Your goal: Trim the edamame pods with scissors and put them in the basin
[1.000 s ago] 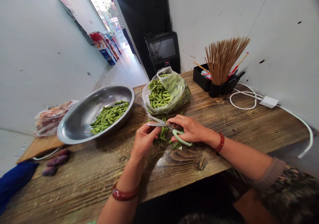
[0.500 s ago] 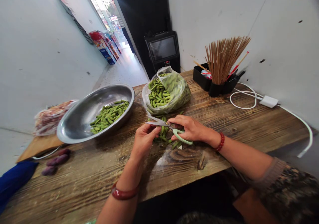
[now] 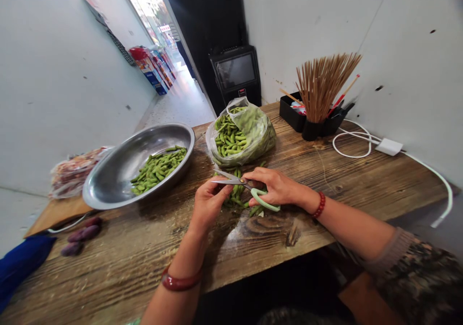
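Right hand (image 3: 277,187): closed around the scissors (image 3: 243,186), blades parted toward left hand (image 3: 209,202); left hand: fingertips pinching a pod at the blades; loose pods (image 3: 237,198) beneath both hands; steel bowl (image 3: 108,180) beyond the left.

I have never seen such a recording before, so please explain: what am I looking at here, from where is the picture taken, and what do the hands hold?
There is no machine here. A person wears a camera on the head, which looks forward and down, so both arms come in from below. The right hand holds scissors, blades open. The left hand pinches something small at the blades; it is too hidden to name. Both work over a pile of pods on a wooden table. Further back stand a metal bowl with pods in it and a plastic bag of more pods. At the right, a holder of chopsticks and a white cable.
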### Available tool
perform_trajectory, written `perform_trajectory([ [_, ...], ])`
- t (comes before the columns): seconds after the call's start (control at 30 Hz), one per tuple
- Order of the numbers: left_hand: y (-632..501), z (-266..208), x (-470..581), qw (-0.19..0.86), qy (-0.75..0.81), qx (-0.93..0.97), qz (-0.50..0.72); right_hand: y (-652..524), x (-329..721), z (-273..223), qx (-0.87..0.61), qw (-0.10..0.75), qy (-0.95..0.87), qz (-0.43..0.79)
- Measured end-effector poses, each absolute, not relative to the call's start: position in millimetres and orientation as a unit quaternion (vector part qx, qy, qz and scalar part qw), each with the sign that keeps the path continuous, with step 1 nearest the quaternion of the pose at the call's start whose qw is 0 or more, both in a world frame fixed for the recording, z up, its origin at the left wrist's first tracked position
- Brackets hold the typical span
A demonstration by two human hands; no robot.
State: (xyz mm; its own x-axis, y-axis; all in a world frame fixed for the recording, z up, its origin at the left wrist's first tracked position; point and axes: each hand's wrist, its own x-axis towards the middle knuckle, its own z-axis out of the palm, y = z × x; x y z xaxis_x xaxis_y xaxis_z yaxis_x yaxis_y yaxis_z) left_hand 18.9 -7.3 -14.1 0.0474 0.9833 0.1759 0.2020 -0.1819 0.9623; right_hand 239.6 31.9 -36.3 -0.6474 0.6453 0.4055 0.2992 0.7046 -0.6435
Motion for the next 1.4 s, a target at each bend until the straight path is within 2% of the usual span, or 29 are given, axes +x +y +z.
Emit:
perform_trajectory([
  [0.13, -7.2, -12.9, 17.9, 0.389, 0.492, 0.615, 0.477, 33.1, 239.6, -38.9, -0.267, 0.325, -0.865, 0.273],
  [0.5, -8.6, -12.4, 16.9, 0.431, 0.507, 0.572, 0.479, 35.4, 240.7, -39.3, -0.256, 0.335, -0.871, 0.254],
  [0.67, -7.1, -7.2, 14.6, 0.406, 0.517, 0.602, 0.453, 36.4, 243.5, -35.6, -0.265, 0.318, -0.881, 0.227],
  [0.83, -6.1, -5.8, 6.8, 0.419, 0.528, 0.596, 0.437, 37.7, 243.2, -35.6, -0.281, 0.33, -0.862, 0.262],
  [1.07, -0.2, -7.3, -0.9, 0.469, 0.512, 0.494, 0.523, 42.3, 242.4, -36.2, -0.324, 0.381, -0.808, 0.313],
  [1.13, 1.7, -7.7, -1.6, 0.419, 0.547, 0.508, 0.517, 42.5, 242.6, -36.4, -0.328, 0.385, -0.803, 0.314],
  [1.27, 2.7, -7.6, -7.0, 0.213, 0.653, 0.609, 0.398, 41.6, 242.4, -37.5, -0.324, 0.378, -0.809, 0.313],
  [1.33, 1.7, -7.3, -11.1, 0.181, 0.664, 0.653, 0.316, 41.8, 242.2, -38.2, -0.326, 0.376, -0.81, 0.31],
  [1.4, 0.2, -7.2, -14.1, 0.196, 0.654, 0.693, 0.231, 42.6, 242.0, -39.1, -0.328, 0.377, -0.81, 0.306],
])
